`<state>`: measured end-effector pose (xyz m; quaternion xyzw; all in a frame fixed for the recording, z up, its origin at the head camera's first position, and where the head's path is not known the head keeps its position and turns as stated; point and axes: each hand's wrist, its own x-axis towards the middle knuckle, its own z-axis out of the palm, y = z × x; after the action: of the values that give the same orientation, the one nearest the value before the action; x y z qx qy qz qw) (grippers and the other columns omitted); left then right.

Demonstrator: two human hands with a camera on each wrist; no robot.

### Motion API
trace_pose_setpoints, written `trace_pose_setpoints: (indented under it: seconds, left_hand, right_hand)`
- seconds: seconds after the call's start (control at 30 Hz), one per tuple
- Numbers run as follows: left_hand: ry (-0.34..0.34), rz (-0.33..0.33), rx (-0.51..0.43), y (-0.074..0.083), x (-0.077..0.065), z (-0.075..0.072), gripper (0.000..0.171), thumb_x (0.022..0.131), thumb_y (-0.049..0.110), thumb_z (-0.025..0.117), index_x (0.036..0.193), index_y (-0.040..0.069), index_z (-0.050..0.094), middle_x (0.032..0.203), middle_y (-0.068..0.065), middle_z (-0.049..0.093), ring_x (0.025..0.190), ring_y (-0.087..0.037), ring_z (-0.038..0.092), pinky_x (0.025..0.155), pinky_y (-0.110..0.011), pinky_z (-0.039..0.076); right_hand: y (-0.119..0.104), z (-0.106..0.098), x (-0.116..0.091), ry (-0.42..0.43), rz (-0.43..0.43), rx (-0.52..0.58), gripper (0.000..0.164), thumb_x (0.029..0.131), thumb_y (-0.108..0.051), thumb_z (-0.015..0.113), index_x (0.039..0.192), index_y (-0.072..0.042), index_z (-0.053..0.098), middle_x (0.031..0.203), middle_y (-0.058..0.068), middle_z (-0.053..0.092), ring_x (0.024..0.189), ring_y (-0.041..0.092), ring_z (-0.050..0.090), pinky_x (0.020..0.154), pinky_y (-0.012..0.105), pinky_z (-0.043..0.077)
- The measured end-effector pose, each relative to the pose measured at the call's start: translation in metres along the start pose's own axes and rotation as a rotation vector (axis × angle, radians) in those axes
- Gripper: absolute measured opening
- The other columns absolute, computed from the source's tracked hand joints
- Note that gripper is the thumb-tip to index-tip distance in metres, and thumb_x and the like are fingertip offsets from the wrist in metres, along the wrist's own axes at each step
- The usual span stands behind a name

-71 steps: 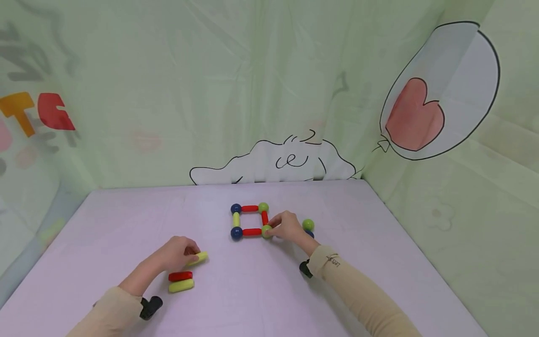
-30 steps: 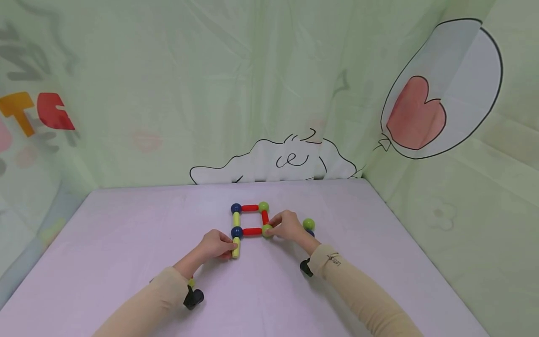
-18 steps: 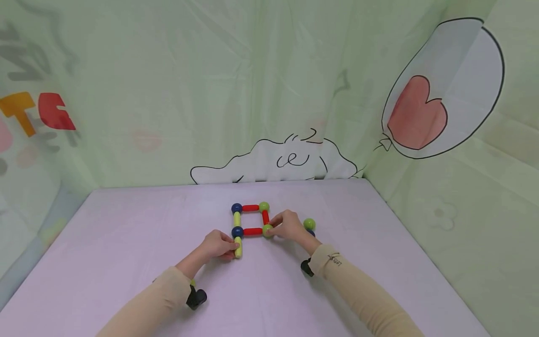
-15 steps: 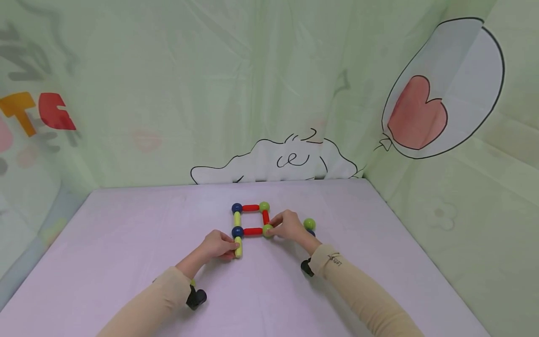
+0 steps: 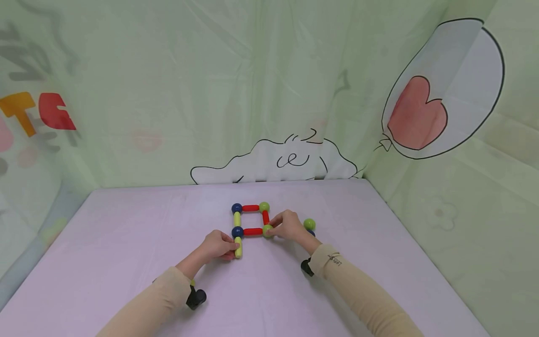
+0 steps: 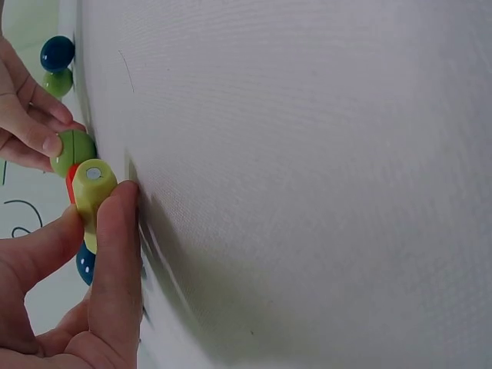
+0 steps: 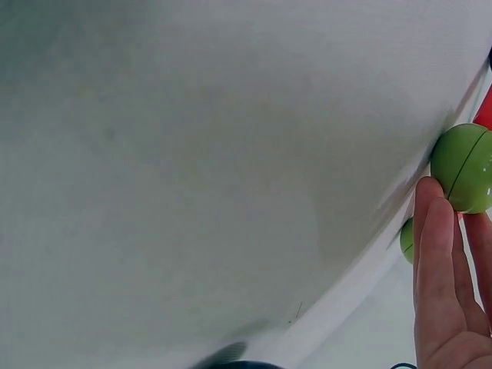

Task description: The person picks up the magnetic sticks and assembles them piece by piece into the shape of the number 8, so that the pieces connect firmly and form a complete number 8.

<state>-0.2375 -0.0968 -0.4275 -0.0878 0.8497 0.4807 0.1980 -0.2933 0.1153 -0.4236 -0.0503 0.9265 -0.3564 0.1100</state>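
A square of magnetic rods and balls lies flat on the table, with two blue balls on its left and two green ones on its right. My left hand (image 5: 218, 245) pinches a yellow magnetic rod (image 5: 238, 247) between thumb and fingers; its far end meets the near blue ball (image 5: 237, 232). In the left wrist view the metal tip of that yellow rod (image 6: 94, 174) faces the camera. My right hand (image 5: 288, 226) holds the near green ball (image 5: 267, 230) at the square's corner. The right wrist view shows fingertips against this green ball (image 7: 465, 167).
A loose green ball (image 5: 309, 224) and a partly hidden blue ball (image 5: 311, 232) sit right of my right hand. Under my left sleeve a bit of a yellow rod (image 5: 193, 282) shows. A printed curtain (image 5: 168, 117) closes off the table's back edge.
My left hand has carried the yellow rod from the front left to the near blue ball. Over the last half second both hands stay still. The right hand has kept its place.
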Motion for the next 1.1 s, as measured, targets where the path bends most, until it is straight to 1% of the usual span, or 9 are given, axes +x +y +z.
trace_pose_setpoints:
  seconds: [0.23,0.5,0.6,0.73,0.83,0.9,0.97,1.03,1.1]
  left_hand:
    - [-0.017,0.017,0.013,0.001,-0.002,-0.002,0.023,0.084,0.016,0.067,0.094,-0.002,0.059,0.072,-0.007,0.062,0.056,-0.011,0.059,0.057,-0.02,0.05]
    - [-0.069,-0.003,-0.051,0.004,-0.001,-0.007,0.024,0.089,0.016,0.06,0.097,-0.006,0.058,0.074,-0.008,0.064,0.059,-0.013,0.06,0.059,-0.022,0.051]
    - [-0.056,-0.005,-0.041,0.005,0.001,-0.007,0.027,0.088,0.016,0.06,0.103,-0.006,0.055,0.075,-0.009,0.063,0.058,-0.013,0.06,0.058,-0.022,0.051]
    - [0.002,-0.004,0.002,0.007,0.006,-0.008,0.033,0.088,0.017,0.061,0.11,-0.006,0.052,0.079,-0.01,0.062,0.059,-0.015,0.06,0.059,-0.022,0.051]
    - [0.066,0.054,0.07,0.009,0.012,-0.009,0.034,0.087,0.016,0.062,0.112,-0.005,0.053,0.086,-0.012,0.061,0.063,-0.016,0.059,0.061,-0.023,0.051]
    - [0.106,0.128,0.134,0.01,0.015,-0.009,0.032,0.086,0.014,0.063,0.112,-0.004,0.055,0.091,-0.012,0.06,0.069,-0.017,0.059,0.064,-0.025,0.051]
    - [0.133,0.22,0.213,0.011,0.019,-0.009,0.03,0.085,0.012,0.065,0.11,-0.002,0.058,0.097,-0.013,0.061,0.077,-0.018,0.059,0.068,-0.027,0.051]
    - [0.145,0.299,0.283,0.012,0.021,-0.009,0.029,0.083,0.011,0.066,0.11,0.001,0.061,0.101,-0.013,0.061,0.084,-0.021,0.059,0.071,-0.029,0.051]
    - [0.143,0.357,0.34,0.013,0.023,-0.008,0.028,0.083,0.01,0.067,0.11,0.004,0.063,0.103,-0.013,0.062,0.089,-0.022,0.058,0.073,-0.029,0.05]
  right_hand:
    - [-0.001,0.0,0.0,0.005,-0.001,-0.002,0.027,0.071,-0.02,0.079,0.092,-0.006,0.071,0.084,0.002,0.061,0.073,0.017,0.054,0.061,0.025,0.049]
    - [-0.001,0.0,0.0,0.003,-0.002,-0.004,0.025,0.071,-0.019,0.079,0.091,-0.006,0.071,0.083,0.002,0.062,0.072,0.016,0.054,0.061,0.025,0.049]
    - [-0.001,0.0,0.001,0.003,0.0,0.003,0.025,0.071,-0.019,0.079,0.091,-0.006,0.071,0.083,0.002,0.062,0.073,0.016,0.054,0.061,0.025,0.049]
    - [0.0,0.001,0.002,-0.001,0.002,0.015,0.025,0.071,-0.019,0.079,0.091,-0.006,0.071,0.083,0.002,0.062,0.074,0.017,0.054,0.061,0.024,0.049]
    - [0.001,0.001,0.002,-0.002,-0.001,0.017,0.025,0.071,-0.019,0.079,0.091,-0.006,0.071,0.083,0.002,0.062,0.074,0.017,0.054,0.061,0.024,0.05]
    - [0.001,0.001,0.002,-0.002,-0.005,0.016,0.025,0.071,-0.019,0.079,0.091,-0.006,0.071,0.082,0.002,0.062,0.073,0.016,0.054,0.061,0.024,0.05]
    - [0.001,0.001,0.002,-0.003,-0.007,0.016,0.025,0.071,-0.018,0.079,0.091,-0.006,0.071,0.083,0.002,0.062,0.073,0.016,0.054,0.061,0.024,0.049]
    - [0.001,0.0,0.002,-0.002,-0.005,0.013,0.025,0.071,-0.019,0.079,0.091,-0.006,0.071,0.083,0.002,0.062,0.072,0.016,0.055,0.061,0.025,0.049]
    - [0.001,0.0,0.001,0.0,0.001,0.01,0.026,0.071,-0.019,0.079,0.091,-0.006,0.071,0.083,0.002,0.062,0.071,0.016,0.055,0.061,0.024,0.049]
